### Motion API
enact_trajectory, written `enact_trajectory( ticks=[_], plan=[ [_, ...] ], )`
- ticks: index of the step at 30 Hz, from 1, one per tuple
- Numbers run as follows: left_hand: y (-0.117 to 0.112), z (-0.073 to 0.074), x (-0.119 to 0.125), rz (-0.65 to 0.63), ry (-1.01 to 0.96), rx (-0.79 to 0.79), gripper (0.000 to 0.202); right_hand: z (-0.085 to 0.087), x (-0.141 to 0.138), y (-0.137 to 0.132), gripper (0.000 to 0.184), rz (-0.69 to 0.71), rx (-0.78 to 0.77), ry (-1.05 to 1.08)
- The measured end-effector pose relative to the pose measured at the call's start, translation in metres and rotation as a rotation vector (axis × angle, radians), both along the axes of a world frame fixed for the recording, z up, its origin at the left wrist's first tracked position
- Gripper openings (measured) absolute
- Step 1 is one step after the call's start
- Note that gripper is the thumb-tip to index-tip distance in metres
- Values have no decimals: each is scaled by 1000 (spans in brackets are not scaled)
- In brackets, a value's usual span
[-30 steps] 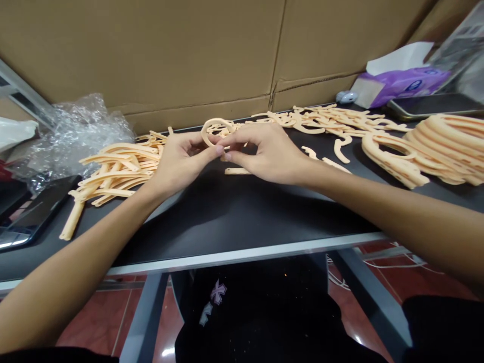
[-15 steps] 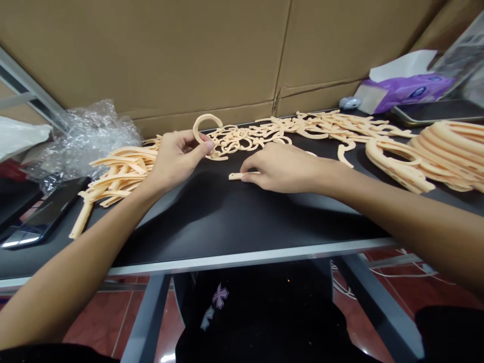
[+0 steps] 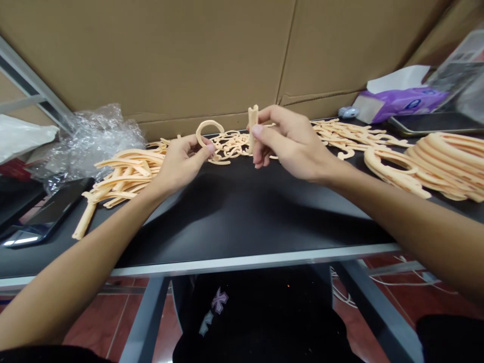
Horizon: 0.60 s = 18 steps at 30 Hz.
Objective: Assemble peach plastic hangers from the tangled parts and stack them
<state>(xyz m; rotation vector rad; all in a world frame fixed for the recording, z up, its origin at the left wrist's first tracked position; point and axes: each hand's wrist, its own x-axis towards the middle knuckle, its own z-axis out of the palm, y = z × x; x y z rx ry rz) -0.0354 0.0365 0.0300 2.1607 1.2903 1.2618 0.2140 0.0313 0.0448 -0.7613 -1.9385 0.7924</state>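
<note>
Straight peach strip (image 3: pixel 252 117) now stands upright above the bench (image 3: pixel 234 212), pinched between the thumb and fingers of the right hand (image 3: pixel 293 146). Half a second ago it lay flat on the dark surface with that hand just pressing down on it. The right hand has risen and moved toward the back, so the strip's top shows against the cardboard wall (image 3: pixel 189 55). The left hand (image 3: pixel 181 161) grips the curved hook (image 3: pixel 209 122) by its lower end, thumb on top, much where it held it before. The hook's arch is raised over the loose pile of hooks (image 3: pixel 232 143). Strip and hook are near each other but not touching. To the left lies a heap of long bars (image 3: pixel 121 171) beside crumpled plastic wrap (image 3: pixel 91 133). To the right sits a stack of large rings (image 3: pixel 438 156), with a purple tissue pack (image 3: pixel 404 96) behind it.
</note>
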Motion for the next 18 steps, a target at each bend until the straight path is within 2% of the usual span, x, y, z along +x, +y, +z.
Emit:
enact_trajectory(
  ticks=[3, 9, 13, 16, 18],
  plan=[
    [0, -3, 2, -39, 2, -25, 31, -2, -2, 1, 12, 7, 29, 163],
    [1, -7, 2, -57, -7, -57, 31, 1, -4, -1, 13, -58, 8, 278],
    [0, -7, 4, -68, -24, -76, 28, 4, -2, -1, 16, -167, -26, 124],
    [-1, -7, 5, -73, -41, -89, 28, 4, -1, 2, 33, -273, 9, -39],
    [-2, -7, 6, -89, -57, -111, 29, 4, -1, 3, 41, -293, 3, -123]
  ],
)
